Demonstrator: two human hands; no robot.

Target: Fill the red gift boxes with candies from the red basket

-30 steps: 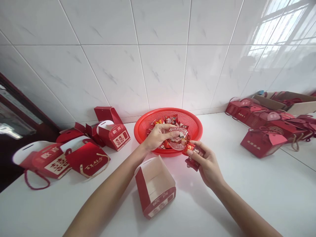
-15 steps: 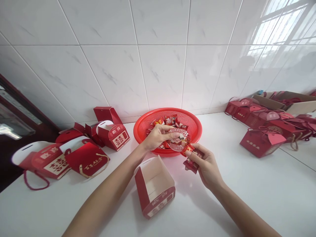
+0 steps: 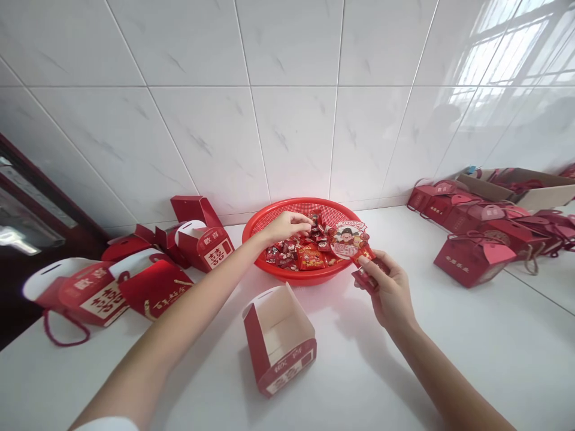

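Note:
My left hand [image 3: 290,226] is over the red plastic basket [image 3: 263,224], its bent fingers apart and the tips at a dark red wrapped candy [image 3: 317,222]. Whether they touch it is hard to tell. Several wrapped candies [image 3: 309,257] fill the basket. My right hand [image 3: 389,287], by the basket's right front rim, is closed on a few red wrapped candies [image 3: 366,278] and a round-fronted packet [image 3: 348,238] printed with cartoon figures. In front of the basket stands an open-topped red gift box [image 3: 281,341] with a pale inside; no contents show in it.
Red gift boxes [image 3: 96,293] with cord handles stand at the left, some open. More red boxes [image 3: 474,257] are grouped at the right beside an open cardboard carton [image 3: 534,191]. A tiled wall [image 3: 291,137] rises behind the white tabletop [image 3: 359,371].
The cartoon packet has passed from my left hand to my right, which has moved slightly right. My left hand has let go of it and shifted back over the candies.

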